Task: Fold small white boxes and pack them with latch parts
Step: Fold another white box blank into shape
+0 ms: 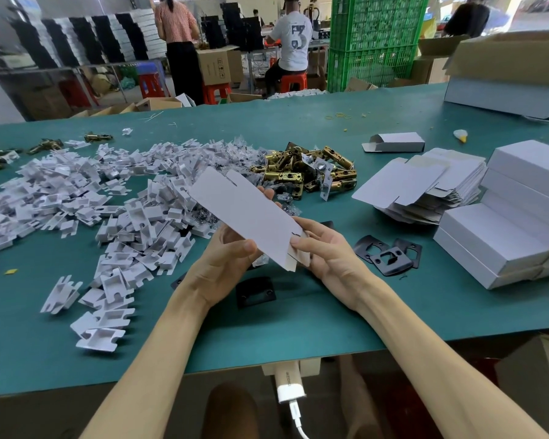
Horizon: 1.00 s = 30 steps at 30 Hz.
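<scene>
A flat white box blank (244,210) is held tilted above the green table (267,327), its far end up and to the left. My left hand (227,267) grips its near edge from below, thumb on top. My right hand (327,251) pinches the near corner flap. Brass latch parts (301,172) lie in a heap just behind the blank. Black strike plates (387,255) lie right of my right hand, and another black plate (255,293) lies under my wrists. A stack of flat box blanks (419,185) sits at the right.
A wide spread of white cardboard inserts (108,198) covers the table's left half. Folded white boxes (504,236) are stacked at the right edge, and one folded box (396,142) lies behind the blanks. People work at benches in the background beside green crates (374,36).
</scene>
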Motion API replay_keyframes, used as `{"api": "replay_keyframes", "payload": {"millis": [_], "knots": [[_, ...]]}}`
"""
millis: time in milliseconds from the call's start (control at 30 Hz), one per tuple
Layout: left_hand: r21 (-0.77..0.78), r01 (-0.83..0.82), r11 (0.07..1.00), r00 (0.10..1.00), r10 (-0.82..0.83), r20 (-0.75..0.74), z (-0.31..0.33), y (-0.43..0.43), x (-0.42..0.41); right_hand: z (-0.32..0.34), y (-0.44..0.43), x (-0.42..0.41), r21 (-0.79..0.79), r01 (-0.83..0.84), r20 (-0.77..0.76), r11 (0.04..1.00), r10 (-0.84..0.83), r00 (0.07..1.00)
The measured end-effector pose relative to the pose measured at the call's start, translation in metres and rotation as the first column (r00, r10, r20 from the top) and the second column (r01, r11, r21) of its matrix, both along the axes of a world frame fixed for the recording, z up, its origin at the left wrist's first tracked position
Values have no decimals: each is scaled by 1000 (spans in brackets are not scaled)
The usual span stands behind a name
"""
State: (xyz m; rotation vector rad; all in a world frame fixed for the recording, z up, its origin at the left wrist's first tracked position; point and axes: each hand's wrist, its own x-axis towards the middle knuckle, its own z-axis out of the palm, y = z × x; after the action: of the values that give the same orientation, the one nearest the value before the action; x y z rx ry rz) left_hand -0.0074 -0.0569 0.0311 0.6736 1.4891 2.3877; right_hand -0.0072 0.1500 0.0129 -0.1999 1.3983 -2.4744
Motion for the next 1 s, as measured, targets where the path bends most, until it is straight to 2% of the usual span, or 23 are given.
{"api": "replay_keyframes", "payload": {"millis": [200, 433, 600, 733, 1000], "knots": [[28, -2, 1000, 1000, 1, 19, -2, -2, -2, 0, -2, 1, -22, 15, -7, 1000, -15, 1000], [-17, -23, 1000, 1000, 23, 1, -5, 1, -5, -1, -4, 1, -43, 37, -40, 998, -39, 998], [-49, -230, 972, 962, 234, 140, -6, 4, -7, -2, -6, 2, 32, 47, -59, 998, -45, 997], [-8, -324, 946, 911, 315, 265, -7, 2, -8, -1, -5, 4, 147, 31, -133, 989, -12, 991], [-191, -352, 916, 898, 388, 206, -14, 10, -10, -3, -9, 4, 251, 62, -108, 966, -36, 994]]}}
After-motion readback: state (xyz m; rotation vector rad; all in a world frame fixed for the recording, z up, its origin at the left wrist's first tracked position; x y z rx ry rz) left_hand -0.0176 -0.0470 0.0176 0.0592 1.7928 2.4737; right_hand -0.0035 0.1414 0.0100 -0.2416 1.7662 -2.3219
